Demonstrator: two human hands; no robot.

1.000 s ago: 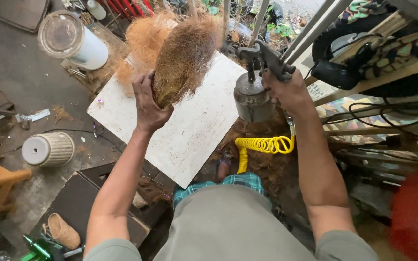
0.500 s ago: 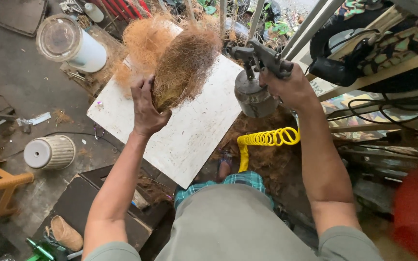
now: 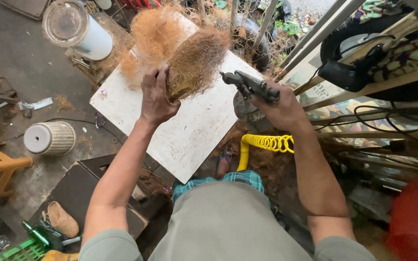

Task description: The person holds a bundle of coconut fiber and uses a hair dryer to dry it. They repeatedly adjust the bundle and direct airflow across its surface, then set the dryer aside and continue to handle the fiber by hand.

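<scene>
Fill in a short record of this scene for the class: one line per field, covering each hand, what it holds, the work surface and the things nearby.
left hand: grips a bundle of brown fibre, raised over the board
right hand: holds a spray gun with a metal cup under it
hose: yellow coiled hose hangs below the gun
surface: white board, tilted, scuffed
loose fibre: orange-brown fibre pile at the board's far edge
floor, left: white ribbed pot; white cylinder container

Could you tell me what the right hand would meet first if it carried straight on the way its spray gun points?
Probably the fibrous husk bundle held up by the left hand; the right hand aims the spray gun at it, though depth is unclear.
</scene>
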